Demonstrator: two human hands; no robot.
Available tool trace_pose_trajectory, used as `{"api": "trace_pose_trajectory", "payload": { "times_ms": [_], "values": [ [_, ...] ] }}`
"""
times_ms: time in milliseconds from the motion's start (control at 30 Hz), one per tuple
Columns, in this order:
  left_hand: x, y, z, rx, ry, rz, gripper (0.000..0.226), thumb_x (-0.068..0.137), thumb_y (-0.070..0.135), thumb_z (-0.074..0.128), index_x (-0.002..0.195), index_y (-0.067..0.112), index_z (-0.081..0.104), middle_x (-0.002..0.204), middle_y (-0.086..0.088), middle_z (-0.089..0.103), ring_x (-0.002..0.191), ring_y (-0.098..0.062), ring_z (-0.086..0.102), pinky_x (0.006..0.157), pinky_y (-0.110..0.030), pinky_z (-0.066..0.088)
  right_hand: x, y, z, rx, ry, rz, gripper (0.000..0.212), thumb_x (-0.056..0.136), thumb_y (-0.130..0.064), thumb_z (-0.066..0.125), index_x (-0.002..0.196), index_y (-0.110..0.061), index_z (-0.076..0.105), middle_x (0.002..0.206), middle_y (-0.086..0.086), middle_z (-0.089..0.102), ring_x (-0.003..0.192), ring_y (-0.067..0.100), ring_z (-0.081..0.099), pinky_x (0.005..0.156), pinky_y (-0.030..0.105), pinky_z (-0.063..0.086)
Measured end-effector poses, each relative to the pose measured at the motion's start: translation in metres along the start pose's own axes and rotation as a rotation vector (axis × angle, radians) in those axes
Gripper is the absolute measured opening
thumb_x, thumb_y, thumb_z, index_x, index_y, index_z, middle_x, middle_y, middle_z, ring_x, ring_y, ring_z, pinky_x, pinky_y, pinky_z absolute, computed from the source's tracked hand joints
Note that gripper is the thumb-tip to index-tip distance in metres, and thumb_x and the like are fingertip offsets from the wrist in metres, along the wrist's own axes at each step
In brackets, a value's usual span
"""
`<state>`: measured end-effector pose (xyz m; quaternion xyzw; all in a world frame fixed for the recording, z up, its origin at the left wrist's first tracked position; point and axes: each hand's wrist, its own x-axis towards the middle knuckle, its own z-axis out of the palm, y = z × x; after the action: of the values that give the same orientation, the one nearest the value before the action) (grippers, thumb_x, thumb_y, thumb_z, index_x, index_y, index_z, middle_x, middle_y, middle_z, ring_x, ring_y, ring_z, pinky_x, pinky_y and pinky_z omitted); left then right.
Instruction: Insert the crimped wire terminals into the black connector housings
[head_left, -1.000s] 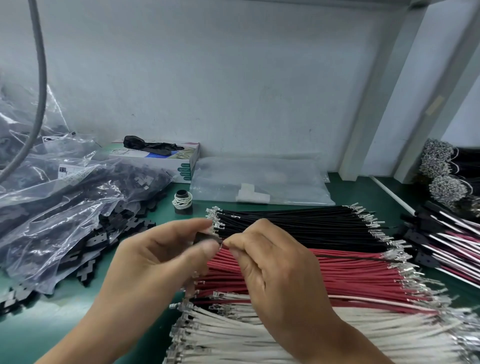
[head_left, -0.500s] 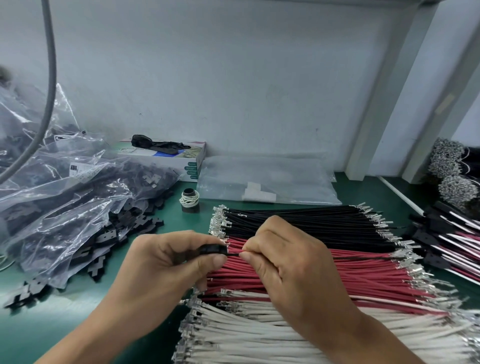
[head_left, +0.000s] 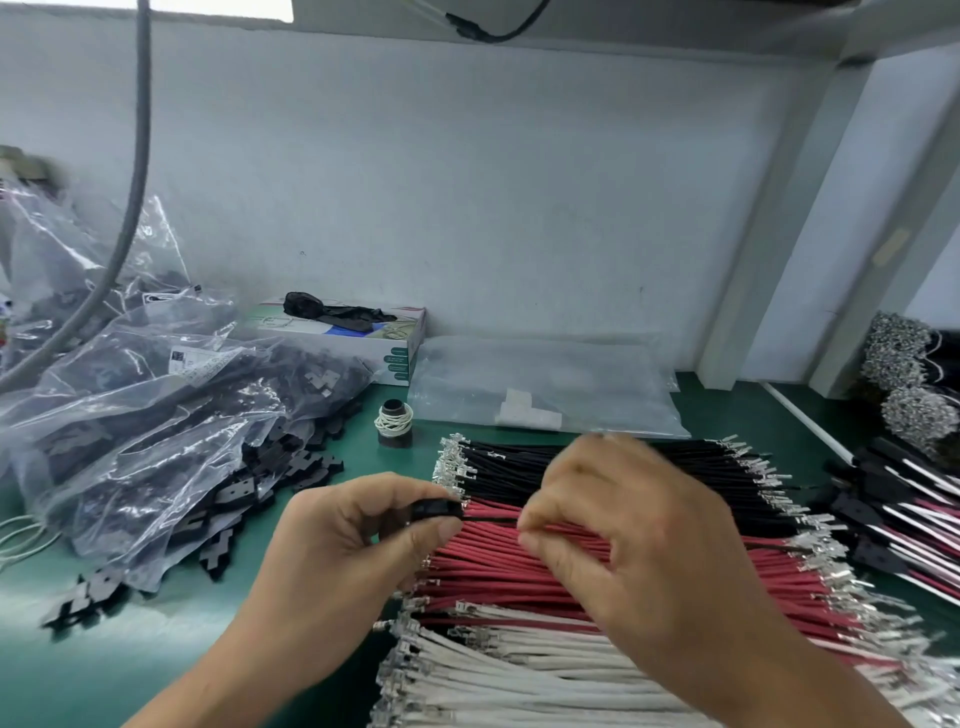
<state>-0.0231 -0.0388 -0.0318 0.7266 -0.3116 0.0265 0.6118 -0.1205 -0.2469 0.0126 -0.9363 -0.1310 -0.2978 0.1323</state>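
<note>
Left hand pinches black connector housing; right hand pinches black wire. Push straight, level, until terminal seats.

My green surface carries black wires, red wires and white wires in rows, bagged black housings at left, a glove box, a flat clear bag and a small spool.

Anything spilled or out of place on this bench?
Yes: black connector housings have spilled out of the clear plastic bag onto the green mat at left. The black wires, red wires and white wires lie in neat rows.
</note>
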Motion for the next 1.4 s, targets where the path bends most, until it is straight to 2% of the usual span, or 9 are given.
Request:
{"api": "trace_pose_trajectory", "payload": {
  "times_ms": [133, 233, 367, 433, 667, 833, 1033, 1200, 1400],
  "values": [
    [0.000, 0.001, -0.001, 0.019, 0.006, 0.001, 0.014, 0.074, 0.027, 0.083, 0.087, 0.033, 0.082, 0.064, -0.009, 0.069, 0.047, -0.013, 0.058, 0.049, -0.022, 0.048, -0.011, -0.009, 0.012, -0.083, -0.220, -0.008, 0.004, 0.074, -0.034, 0.073, 0.071, -0.034, 0.071, 0.073, -0.017, 0.058, 0.069, 0.005, 0.054, 0.045, 0.026, 0.048],
    [0.000, 0.001, 0.000, 0.020, 0.005, -0.005, 0.014, 0.074, 0.025, 0.083, 0.085, 0.033, 0.082, 0.060, -0.007, 0.067, 0.047, -0.009, 0.055, 0.048, -0.019, 0.045, -0.015, -0.010, 0.020, -0.105, -0.262, 0.034, 0.005, 0.071, -0.036, 0.074, 0.067, -0.036, 0.071, 0.068, -0.018, 0.057, 0.065, 0.006, 0.054, 0.039, 0.024, 0.044],
    [0.000, 0.000, 0.004, -0.008, 0.014, -0.029, 0.013, 0.071, 0.025, 0.082, 0.083, 0.031, 0.082, 0.059, -0.006, 0.068, 0.046, -0.008, 0.053, 0.046, -0.017, 0.044, -0.016, -0.007, 0.025, -0.027, -0.293, 0.135, 0.010, 0.085, -0.044, 0.064, 0.084, -0.037, 0.071, 0.084, -0.017, 0.059, 0.082, 0.001, 0.048, 0.056, 0.012, 0.034],
    [0.000, 0.000, 0.005, 0.001, 0.010, -0.024, 0.013, 0.071, 0.027, 0.081, 0.083, 0.031, 0.082, 0.059, -0.005, 0.067, 0.045, -0.008, 0.053, 0.047, -0.016, 0.043, -0.019, -0.005, 0.030, -0.005, -0.278, 0.131, 0.015, 0.092, -0.046, 0.058, 0.093, -0.034, 0.068, 0.094, -0.017, 0.057, 0.090, 0.001, 0.042, 0.061, 0.012, 0.030],
    [0.001, -0.002, 0.004, 0.022, 0.023, -0.015, 0.014, 0.071, 0.026, 0.083, 0.083, 0.034, 0.081, 0.057, -0.004, 0.066, 0.044, -0.008, 0.054, 0.047, -0.016, 0.044, -0.018, -0.014, 0.023, -0.088, -0.309, 0.176, 0.010, 0.074, -0.041, 0.067, 0.069, -0.034, 0.062, 0.073, -0.020, 0.056, 0.069, 0.002, 0.051, 0.051, 0.013, 0.031],
    [0.000, -0.001, 0.005, 0.034, 0.025, -0.008, 0.016, 0.071, 0.026, 0.083, 0.083, 0.035, 0.081, 0.058, -0.004, 0.067, 0.045, -0.008, 0.054, 0.047, -0.016, 0.044, -0.021, -0.011, 0.030, -0.022, -0.293, 0.228, 0.014, 0.095, -0.047, 0.054, 0.100, -0.035, 0.059, 0.102, -0.017, 0.054, 0.099, 0.002, 0.042, 0.070, 0.021, 0.032],
    [0.001, -0.002, 0.005, 0.058, 0.029, 0.009, 0.015, 0.072, 0.026, 0.083, 0.083, 0.035, 0.081, 0.060, -0.005, 0.068, 0.046, -0.008, 0.055, 0.047, -0.018, 0.045, -0.020, -0.014, 0.029, -0.052, -0.343, 0.208, 0.010, 0.097, -0.044, 0.053, 0.099, -0.035, 0.054, 0.101, -0.016, 0.052, 0.096, 0.003, 0.040, 0.065, 0.011, 0.026],
    [0.001, -0.003, 0.005, 0.057, 0.027, 0.016, 0.015, 0.072, 0.029, 0.082, 0.085, 0.036, 0.081, 0.064, -0.006, 0.070, 0.048, -0.010, 0.056, 0.048, -0.019, 0.047, -0.020, -0.013, 0.029, -0.048, -0.332, 0.233, 0.017, 0.096, -0.046, 0.054, 0.112, -0.039, 0.057, 0.106, -0.018, 0.054, 0.102, 0.004, 0.043, 0.075, 0.024, 0.037],
    [0.000, -0.005, 0.004, 0.085, 0.030, 0.033, 0.016, 0.072, 0.030, 0.083, 0.086, 0.036, 0.081, 0.065, -0.007, 0.070, 0.047, -0.011, 0.057, 0.049, -0.018, 0.047, -0.018, -0.015, 0.026, -0.045, -0.335, 0.230, 0.013, 0.094, -0.042, 0.053, 0.103, -0.036, 0.061, 0.104, -0.018, 0.055, 0.098, 0.001, 0.043, 0.074, 0.023, 0.036]
  ]
}}
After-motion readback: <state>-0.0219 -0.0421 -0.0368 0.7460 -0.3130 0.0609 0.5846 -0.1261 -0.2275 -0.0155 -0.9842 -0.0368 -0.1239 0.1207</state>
